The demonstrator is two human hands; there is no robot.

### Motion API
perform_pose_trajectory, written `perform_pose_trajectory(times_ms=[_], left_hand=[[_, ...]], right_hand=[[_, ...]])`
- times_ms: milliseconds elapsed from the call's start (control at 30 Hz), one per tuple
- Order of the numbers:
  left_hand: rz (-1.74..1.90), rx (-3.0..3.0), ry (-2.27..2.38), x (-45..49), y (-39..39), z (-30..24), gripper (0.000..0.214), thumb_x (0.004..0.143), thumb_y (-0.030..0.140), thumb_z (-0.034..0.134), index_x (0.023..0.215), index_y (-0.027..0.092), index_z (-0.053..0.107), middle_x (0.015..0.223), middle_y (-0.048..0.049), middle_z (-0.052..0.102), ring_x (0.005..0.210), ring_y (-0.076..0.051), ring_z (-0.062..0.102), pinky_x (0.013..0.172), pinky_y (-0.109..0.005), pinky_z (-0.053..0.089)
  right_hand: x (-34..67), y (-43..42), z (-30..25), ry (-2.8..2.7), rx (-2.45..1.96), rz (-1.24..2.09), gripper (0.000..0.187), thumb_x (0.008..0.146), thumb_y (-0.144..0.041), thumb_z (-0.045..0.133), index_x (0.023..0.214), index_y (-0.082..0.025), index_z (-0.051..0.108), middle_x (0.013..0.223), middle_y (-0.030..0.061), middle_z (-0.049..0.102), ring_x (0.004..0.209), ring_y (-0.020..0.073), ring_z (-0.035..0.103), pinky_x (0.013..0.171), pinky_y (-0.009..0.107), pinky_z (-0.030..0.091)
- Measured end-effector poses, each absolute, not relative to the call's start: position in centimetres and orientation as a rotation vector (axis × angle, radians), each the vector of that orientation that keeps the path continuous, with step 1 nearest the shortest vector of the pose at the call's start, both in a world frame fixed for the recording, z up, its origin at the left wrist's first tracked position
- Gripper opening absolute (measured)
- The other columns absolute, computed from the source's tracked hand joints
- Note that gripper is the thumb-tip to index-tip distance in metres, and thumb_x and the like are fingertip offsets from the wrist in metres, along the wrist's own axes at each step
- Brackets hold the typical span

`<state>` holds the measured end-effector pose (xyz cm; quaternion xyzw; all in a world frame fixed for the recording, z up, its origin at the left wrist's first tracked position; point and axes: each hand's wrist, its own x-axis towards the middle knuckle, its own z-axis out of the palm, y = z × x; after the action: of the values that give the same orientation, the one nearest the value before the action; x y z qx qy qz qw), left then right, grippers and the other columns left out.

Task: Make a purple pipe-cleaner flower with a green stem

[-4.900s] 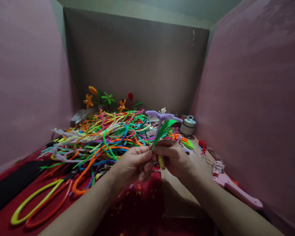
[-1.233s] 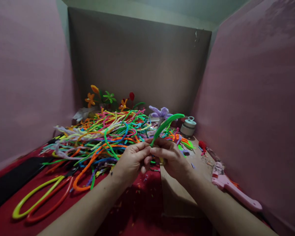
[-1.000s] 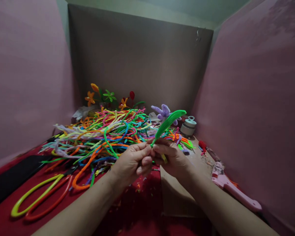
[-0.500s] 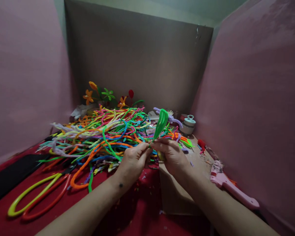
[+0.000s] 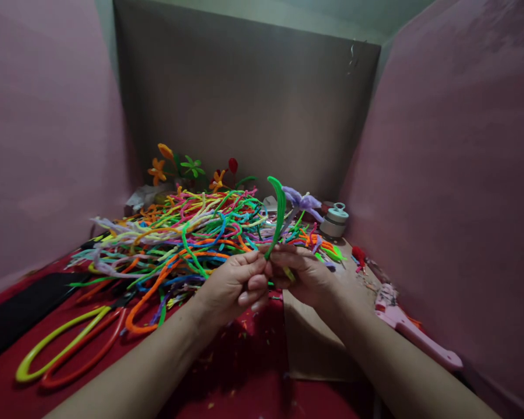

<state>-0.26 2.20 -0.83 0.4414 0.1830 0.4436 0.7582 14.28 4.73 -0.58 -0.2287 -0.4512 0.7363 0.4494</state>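
My left hand [image 5: 236, 284] and my right hand [image 5: 306, 274] meet in front of me, both pinched on the stem of a pipe-cleaner flower. A green looped leaf [image 5: 278, 212] rises upright from where my fingers touch. Behind it the purple flower head [image 5: 302, 202] tilts up and to the right. A bit of yellow shows under my right fingers. Just beyond my hands lies a big heap of loose coloured pipe cleaners [image 5: 183, 233].
Finished pipe-cleaner flowers [image 5: 192, 171] stand at the back by the brown board. Scissors with yellow and orange handles [image 5: 65, 349] lie on the red cloth at left. A small round spool [image 5: 334, 220] sits back right, and a pink glue gun [image 5: 413, 331] lies along the right wall.
The green leaf has swung from leaning right to standing upright, and the purple flower head has turned behind it. My hands stay pinched together on the stem.
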Motion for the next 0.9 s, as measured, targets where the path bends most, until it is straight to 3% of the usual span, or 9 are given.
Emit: perform_pose_trajectory(times_ms=[133,233,333,467,633,767,900], left_hand=[[0.910,0.927,0.342,-0.39,2.18,-1.06,0.017,0.085,0.021,0.047,0.073,0.013,0.055,0.043,0.0103,0.031,0.029,0.000,0.015,0.032,-0.015,0.033],[0.895,0.962,0.378,-0.50,2.36,-1.08,0.017,0.083,0.025,0.050,0.073,0.014,0.056,0.043,0.0107,0.030,0.028,-0.001,0.018,0.033,-0.015,0.033],[0.964,1.169,0.583,-0.43,2.51,-0.78,0.023,0.082,0.033,0.052,0.071,0.014,0.056,0.047,0.0066,0.044,0.031,-0.003,0.035,0.035,-0.016,0.034],[1.161,1.468,0.914,-0.02,2.43,-0.34,0.021,0.076,0.028,0.058,0.061,0.014,0.054,0.051,0.0037,0.052,0.040,-0.007,0.048,0.042,-0.018,0.038],[1.163,1.332,0.799,0.09,2.45,-0.64,0.020,0.078,0.029,0.056,0.065,0.014,0.055,0.049,0.0047,0.050,0.036,-0.006,0.046,0.038,-0.018,0.035],[1.075,1.086,0.511,-0.10,2.34,-1.16,0.013,0.080,0.027,0.056,0.074,0.015,0.056,0.048,0.0067,0.045,0.032,-0.003,0.039,0.036,-0.016,0.033],[0.937,0.986,0.312,-0.27,1.94,-1.17,0.012,0.079,0.024,0.056,0.072,0.015,0.056,0.044,0.0088,0.037,0.027,-0.002,0.025,0.031,-0.017,0.032]], right_hand=[[14.38,4.60,-0.54,-1.159,-0.485,1.898,0.007,0.063,-0.019,0.068,0.068,-0.014,0.065,0.057,-0.0013,0.059,0.046,0.0056,0.044,0.039,0.017,0.022],[14.31,4.62,-0.55,-1.150,-0.472,1.842,0.004,0.064,-0.017,0.067,0.063,-0.014,0.064,0.054,-0.0023,0.057,0.044,0.0048,0.043,0.040,0.017,0.026],[14.13,4.74,-0.73,-1.120,-0.529,1.720,0.004,0.063,-0.017,0.068,0.061,-0.015,0.064,0.053,-0.0025,0.058,0.044,0.0057,0.045,0.043,0.019,0.031],[13.74,4.65,-0.81,-1.096,-0.605,1.622,0.007,0.060,-0.018,0.069,0.066,-0.016,0.068,0.055,-0.0007,0.061,0.046,0.0100,0.051,0.046,0.023,0.038],[13.64,4.27,-0.41,-1.146,-0.615,1.565,0.014,0.059,-0.020,0.073,0.072,-0.017,0.071,0.063,0.0000,0.065,0.056,0.0112,0.056,0.055,0.025,0.041],[14.08,4.27,-0.22,-1.219,-0.552,1.699,0.020,0.065,-0.023,0.068,0.084,-0.017,0.071,0.061,-0.0019,0.061,0.050,0.0080,0.050,0.046,0.021,0.033],[14.27,4.00,0.11,-1.285,-0.486,1.755,0.004,0.064,-0.020,0.068,0.065,-0.016,0.069,0.052,-0.0030,0.056,0.044,0.0059,0.044,0.043,0.020,0.029]])
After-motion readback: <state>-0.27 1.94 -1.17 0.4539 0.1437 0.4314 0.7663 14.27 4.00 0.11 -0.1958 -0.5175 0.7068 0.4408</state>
